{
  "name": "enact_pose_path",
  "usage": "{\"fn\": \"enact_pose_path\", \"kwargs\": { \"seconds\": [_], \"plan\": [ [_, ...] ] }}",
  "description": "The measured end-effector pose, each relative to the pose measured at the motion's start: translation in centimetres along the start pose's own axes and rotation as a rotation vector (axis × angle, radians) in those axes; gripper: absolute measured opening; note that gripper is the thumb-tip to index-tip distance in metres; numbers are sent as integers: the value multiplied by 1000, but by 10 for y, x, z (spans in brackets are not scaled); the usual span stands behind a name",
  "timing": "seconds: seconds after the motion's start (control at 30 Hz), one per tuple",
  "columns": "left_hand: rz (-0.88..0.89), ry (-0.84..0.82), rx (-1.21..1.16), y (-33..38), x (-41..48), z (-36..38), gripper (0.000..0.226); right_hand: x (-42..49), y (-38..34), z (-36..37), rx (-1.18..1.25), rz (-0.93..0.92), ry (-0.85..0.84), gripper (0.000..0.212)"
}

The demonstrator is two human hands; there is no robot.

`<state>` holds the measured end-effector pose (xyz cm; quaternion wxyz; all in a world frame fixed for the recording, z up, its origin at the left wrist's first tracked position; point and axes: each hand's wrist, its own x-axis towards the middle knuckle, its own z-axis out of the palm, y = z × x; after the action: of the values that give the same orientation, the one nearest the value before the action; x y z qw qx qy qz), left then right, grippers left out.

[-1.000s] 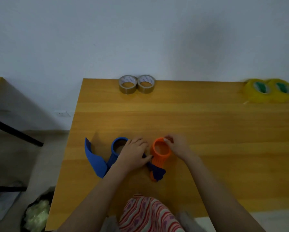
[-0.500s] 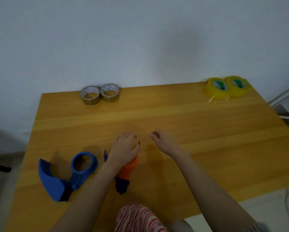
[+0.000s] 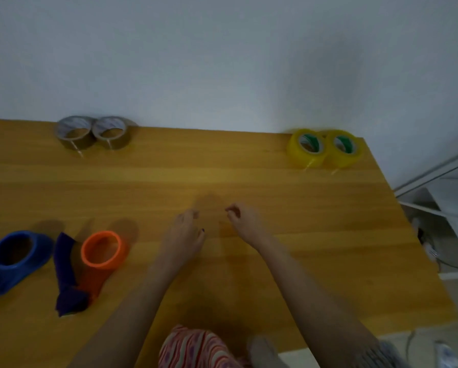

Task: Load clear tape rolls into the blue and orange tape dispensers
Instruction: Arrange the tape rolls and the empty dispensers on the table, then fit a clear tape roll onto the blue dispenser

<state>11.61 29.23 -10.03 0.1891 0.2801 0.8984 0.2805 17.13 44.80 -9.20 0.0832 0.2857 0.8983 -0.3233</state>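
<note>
In the head view, 2 clear tape rolls [image 3: 324,148] with a yellowish tint are seen standing on edge, touching side by side, at the far right corner of the desk [image 3: 249,176]. 2 brown tape rolls [image 3: 93,135] are set at the far left. The blue dispenser [image 3: 15,257] and orange dispenser [image 3: 100,257] are laid near the left edge, both hubs bare.

The left hand [image 3: 185,235] and right hand [image 3: 242,221] are held over the middle of the desk, fingers loosely curled, nothing gripped.

The clear rolls are judged light, rigid around the cardboard core, smooth and somewhat slick on the outer wrap. A pinch through the core hole, thumb inside and fingers outside, is judged the surest hold.
</note>
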Motion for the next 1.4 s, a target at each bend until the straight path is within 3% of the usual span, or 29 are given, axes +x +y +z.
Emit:
{"fn": "enact_pose_path", "kwargs": {
  "seconds": [0.33,0.63,0.77,0.97,1.2,1.4],
  "plan": [
    [-27,33,-32,34,37,22,36,14,49,-52,44,48,106,30],
    [-169,88,-74,84,64,57,38,92,123,-130,-193,-2,247,33],
    [-238,115,-84,116,78,82,38,123,160,-160,-275,-5,310,47],
    [-232,129,-72,162,85,112,38,152,191,-186,-342,38,92,68],
    [-229,124,-110,185,82,120,36,144,196,-183,-418,-10,76,34],
    [-250,92,-186,206,73,134,34,82,198,-163,-299,-45,-44,34]
  ]
}}
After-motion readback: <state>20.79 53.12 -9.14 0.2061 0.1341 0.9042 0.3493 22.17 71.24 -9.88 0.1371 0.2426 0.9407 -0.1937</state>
